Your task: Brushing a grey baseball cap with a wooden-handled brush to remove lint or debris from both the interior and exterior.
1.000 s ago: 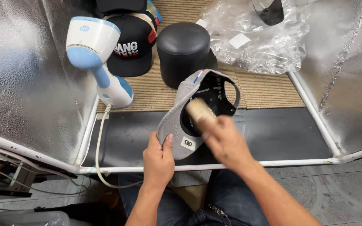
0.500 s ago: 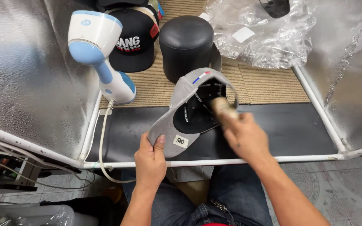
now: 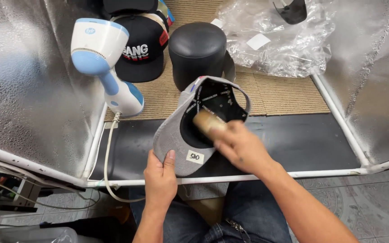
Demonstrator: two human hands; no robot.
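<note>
Two hands, left hand (image 3: 160, 176), right hand (image 3: 241, 146), one grey cap (image 3: 176, 139), one brush (image 3: 207, 122)

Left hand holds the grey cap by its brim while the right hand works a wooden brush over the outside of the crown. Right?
Not quite. The head view shows the right hand working the brush inside the grey cap, not outside the crown. The left hand does hold the brim.

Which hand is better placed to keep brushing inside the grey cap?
The right hand. It already grips the tan brush, whose end sits inside the grey cap. The left hand is busy pinching the cap's brim, steadying it over the black mat.
</note>
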